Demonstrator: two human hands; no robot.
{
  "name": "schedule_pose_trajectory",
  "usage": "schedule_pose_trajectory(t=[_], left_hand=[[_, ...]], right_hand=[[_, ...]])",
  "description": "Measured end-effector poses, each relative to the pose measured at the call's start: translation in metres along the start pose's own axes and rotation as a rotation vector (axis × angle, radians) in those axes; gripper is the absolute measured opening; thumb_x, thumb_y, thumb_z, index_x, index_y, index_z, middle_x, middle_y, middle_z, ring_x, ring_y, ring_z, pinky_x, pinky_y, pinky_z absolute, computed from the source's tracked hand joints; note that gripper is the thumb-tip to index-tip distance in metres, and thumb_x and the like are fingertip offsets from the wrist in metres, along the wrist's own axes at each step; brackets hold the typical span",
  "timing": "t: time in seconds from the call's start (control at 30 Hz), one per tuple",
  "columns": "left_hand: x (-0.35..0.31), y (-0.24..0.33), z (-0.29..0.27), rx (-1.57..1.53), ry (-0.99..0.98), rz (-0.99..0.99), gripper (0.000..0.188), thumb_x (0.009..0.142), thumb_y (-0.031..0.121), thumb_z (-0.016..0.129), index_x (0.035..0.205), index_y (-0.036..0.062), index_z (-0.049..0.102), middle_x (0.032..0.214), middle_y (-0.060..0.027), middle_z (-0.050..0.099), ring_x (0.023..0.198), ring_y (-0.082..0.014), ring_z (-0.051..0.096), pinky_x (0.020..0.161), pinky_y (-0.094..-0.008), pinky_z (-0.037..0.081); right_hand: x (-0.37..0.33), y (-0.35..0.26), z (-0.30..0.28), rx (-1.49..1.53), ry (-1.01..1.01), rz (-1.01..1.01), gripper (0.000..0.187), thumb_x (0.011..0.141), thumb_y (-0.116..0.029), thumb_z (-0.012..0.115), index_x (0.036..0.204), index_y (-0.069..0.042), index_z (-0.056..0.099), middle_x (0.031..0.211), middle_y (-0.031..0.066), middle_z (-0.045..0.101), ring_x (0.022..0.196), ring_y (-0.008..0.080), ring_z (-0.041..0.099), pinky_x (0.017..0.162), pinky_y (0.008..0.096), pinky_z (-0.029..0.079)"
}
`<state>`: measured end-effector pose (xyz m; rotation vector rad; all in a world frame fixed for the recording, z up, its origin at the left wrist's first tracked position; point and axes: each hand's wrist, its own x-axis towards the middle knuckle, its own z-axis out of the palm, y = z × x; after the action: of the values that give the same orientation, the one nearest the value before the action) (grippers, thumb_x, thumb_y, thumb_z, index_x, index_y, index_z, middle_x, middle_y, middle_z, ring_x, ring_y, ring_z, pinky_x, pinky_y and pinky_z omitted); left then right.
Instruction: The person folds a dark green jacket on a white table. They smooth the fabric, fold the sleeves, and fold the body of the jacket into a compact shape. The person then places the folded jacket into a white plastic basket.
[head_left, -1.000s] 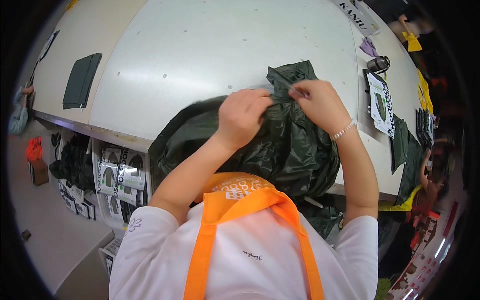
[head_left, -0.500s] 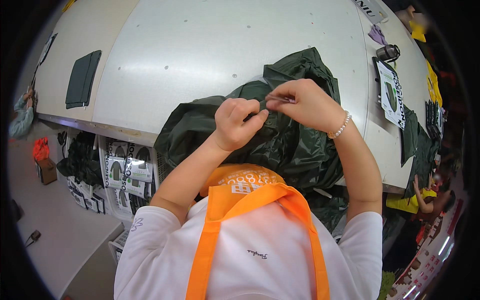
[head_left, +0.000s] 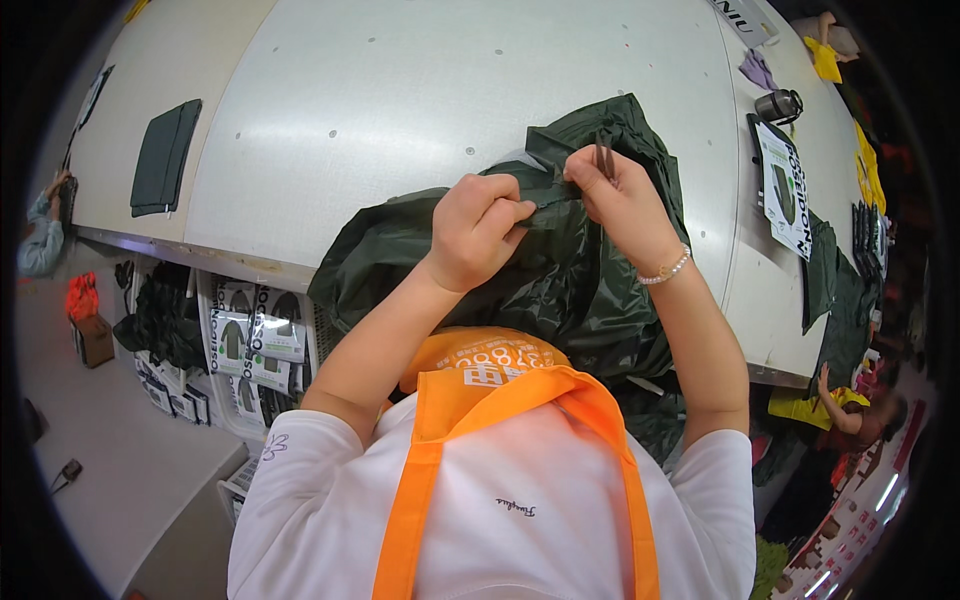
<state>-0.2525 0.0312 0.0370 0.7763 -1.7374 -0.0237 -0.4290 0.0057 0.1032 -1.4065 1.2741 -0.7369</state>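
Grn creased fabric (head_left: 590, 285), L hand (head_left: 472, 236) pinching

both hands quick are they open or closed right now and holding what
Left hand: closed, pinching dark green fabric.
Right hand: closed, holding a slim dark tool.

So the right hand (head_left: 630, 210) has swung off from the left hand (head_left: 476, 230), over toward the right edge of the white flat table (head_left: 360, 60), and its slim dark pronged tool (head_left: 605, 160) now points at the far edge instead of sideways. Left one's nudged slightly farther from the near edge. The shiny dark green fabric garment's (head_left: 575, 285) far flap also spreads wider than a second ago.
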Motion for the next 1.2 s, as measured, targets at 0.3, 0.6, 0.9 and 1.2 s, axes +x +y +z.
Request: schedule_pose_trajectory(t=[0.3,0.6,0.9,1.2], left_hand=[[0.012,0.02,0.002,-0.191,-0.156,-0.362,0.025,0.067,0.003,0.074,0.09,0.0038,0.064,0.076,-0.0022,0.062,0.064,-0.0117,0.055,0.053,-0.0228,0.042],[0.015,0.02,0.012,-0.552,-0.416,-0.933,0.011,0.08,0.005,0.066,0.089,-0.0003,0.07,0.078,-0.0033,0.068,0.072,-0.0055,0.058,0.066,-0.0189,0.046],[0.009,0.024,0.018,-0.685,-0.174,-1.044,0.01,0.091,0.011,0.058,0.088,0.0018,0.057,0.057,0.0074,0.049,0.05,0.002,0.033,0.045,-0.0175,0.023],[0.009,0.029,0.02,-0.59,-0.146,-0.946,0.013,0.09,0.014,0.057,0.086,0.002,0.052,0.047,-0.0008,0.049,0.044,-0.0032,0.035,0.043,-0.0224,0.027]], right_hand=[[0.002,0.014,-0.009,0.376,-0.081,0.264,0.033,0.093,-0.037,0.05,0.074,-0.011,0.047,0.051,-0.0074,0.034,0.044,0.0035,0.029,0.04,0.0203,0.023],[-0.009,0.0,-0.003,0.025,-0.02,0.169,0.024,0.091,-0.024,0.057,0.097,-0.001,0.058,0.067,-0.0035,0.05,0.061,0.0061,0.045,0.056,0.0198,0.038],[-0.02,-0.002,-0.02,-0.403,-0.037,-0.164,0.025,0.09,-0.023,0.057,0.098,0.001,0.053,0.083,0.0113,0.056,0.075,0.021,0.056,0.071,0.0301,0.046],[-0.021,-0.043,-0.035,-0.931,-0.243,-0.245,0.018,0.085,-0.021,0.061,0.086,-0.003,0.059,0.084,0.0112,0.059,0.076,0.0305,0.06,0.066,0.0384,0.048]])
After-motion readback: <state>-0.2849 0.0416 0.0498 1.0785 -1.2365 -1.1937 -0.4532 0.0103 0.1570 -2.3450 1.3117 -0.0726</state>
